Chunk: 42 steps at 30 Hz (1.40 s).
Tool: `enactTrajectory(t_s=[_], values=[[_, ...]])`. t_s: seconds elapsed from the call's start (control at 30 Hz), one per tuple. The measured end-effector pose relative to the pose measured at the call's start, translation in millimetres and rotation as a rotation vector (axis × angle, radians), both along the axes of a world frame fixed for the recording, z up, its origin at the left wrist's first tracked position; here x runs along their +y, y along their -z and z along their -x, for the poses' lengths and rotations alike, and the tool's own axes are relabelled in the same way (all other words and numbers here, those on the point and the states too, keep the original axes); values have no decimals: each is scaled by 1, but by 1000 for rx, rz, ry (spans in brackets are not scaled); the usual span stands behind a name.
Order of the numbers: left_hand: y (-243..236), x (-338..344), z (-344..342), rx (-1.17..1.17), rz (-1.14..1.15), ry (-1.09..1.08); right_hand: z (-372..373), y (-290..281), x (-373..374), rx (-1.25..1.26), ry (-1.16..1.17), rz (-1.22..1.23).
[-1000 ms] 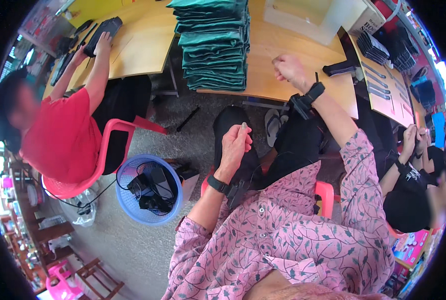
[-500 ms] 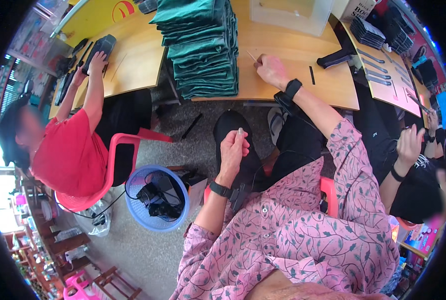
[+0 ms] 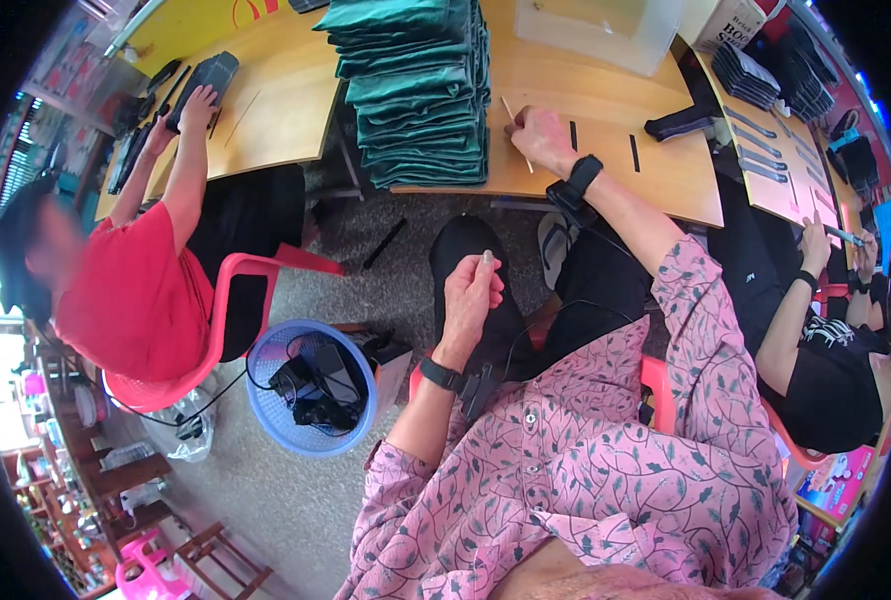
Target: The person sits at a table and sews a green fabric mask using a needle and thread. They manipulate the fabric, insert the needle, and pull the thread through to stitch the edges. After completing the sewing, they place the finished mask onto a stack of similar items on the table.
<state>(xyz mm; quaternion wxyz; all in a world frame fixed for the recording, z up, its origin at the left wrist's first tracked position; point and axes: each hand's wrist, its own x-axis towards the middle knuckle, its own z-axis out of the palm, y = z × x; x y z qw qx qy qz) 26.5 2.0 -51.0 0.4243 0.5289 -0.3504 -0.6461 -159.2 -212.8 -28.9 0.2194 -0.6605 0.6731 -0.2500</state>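
My right hand (image 3: 544,138) is closed on a thin pale stick (image 3: 507,108) just above the wooden table (image 3: 526,80). Beside its fingers lies a short dark strip (image 3: 574,135), with a second dark strip (image 3: 635,153) farther right. My left hand (image 3: 474,295) is held above my left knee, fingers curled and thumb on top; whatever it may hold is hidden. A tall stack of folded green cloth (image 3: 416,100) stands on the table, left of my right hand.
A translucent plastic box (image 3: 601,30) stands at the back, and a dark folded fabric piece (image 3: 684,123) lies at right. A blue basket (image 3: 266,420) with black devices is on the floor. A person in red (image 3: 146,300) works at left; another in black (image 3: 831,370) at right.
The stick now slants down across my right hand, and a second dark strip shows beside it. My left hand stays put. The person at right has lowered a hand toward the table there.
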Motion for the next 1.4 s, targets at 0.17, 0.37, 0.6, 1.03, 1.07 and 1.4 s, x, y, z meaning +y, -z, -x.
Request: enactTrajectory(t_s=[0.17, 0.37, 0.6, 1.03, 1.07, 1.4], values=[[-2, -1, -1, -21, 11, 7, -2, -12, 3, -58, -32, -100], [-4, 1, -1, -47, 10, 15, -6, -21, 10, -70, -78, -28], [-1, 1, -6, 1, -23, -19, -20, -76, 0, -199, -101, 772], [0, 2, -6, 39, 13, 2, -82, -158, -37, 489, -382, 1238], [-1, 4, -8, 39, 13, -5, -90, -169, -35, 547, -380, 1305], [-11, 4, -14, 73, 12, -12, -82, -167, -82, 473, -416, 788]])
